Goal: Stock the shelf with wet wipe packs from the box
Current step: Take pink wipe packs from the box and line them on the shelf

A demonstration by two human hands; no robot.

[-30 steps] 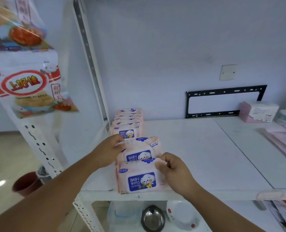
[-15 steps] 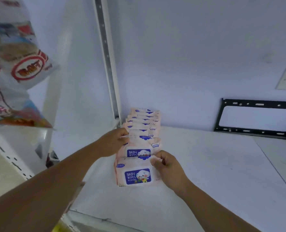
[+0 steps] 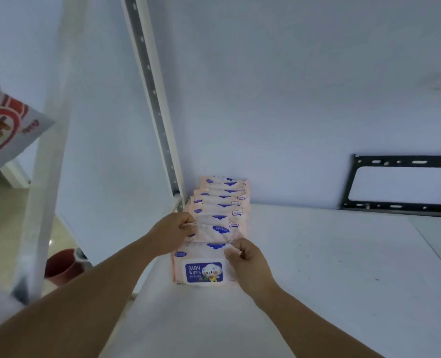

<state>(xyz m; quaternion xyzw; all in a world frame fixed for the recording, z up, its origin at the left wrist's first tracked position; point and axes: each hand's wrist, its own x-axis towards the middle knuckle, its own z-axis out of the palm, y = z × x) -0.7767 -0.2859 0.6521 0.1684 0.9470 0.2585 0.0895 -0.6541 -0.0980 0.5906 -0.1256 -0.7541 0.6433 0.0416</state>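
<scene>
A row of several pink wet wipe packs [image 3: 220, 202] stands on the white shelf [image 3: 317, 254], running back toward the wall beside the left upright. The front pack [image 3: 201, 270] faces me with its blue "BABY WIPES" label. My left hand [image 3: 174, 232] pinches the top left corner of the second pack [image 3: 218, 231], just behind the front one. My right hand [image 3: 245, 257] pinches the top right corner of the front pack. The box is out of view.
A slotted metal upright [image 3: 152, 99] rises at the shelf's left rear corner. A black wall bracket [image 3: 402, 187] hangs at the back right. A snack bag [image 3: 5, 130] hangs at the left, and a brown pot [image 3: 62, 266] stands on the floor below.
The view has moved closer and turned left. Both hands have pushed the two front packs back, closing them up against the row; each hand keeps its grip.
</scene>
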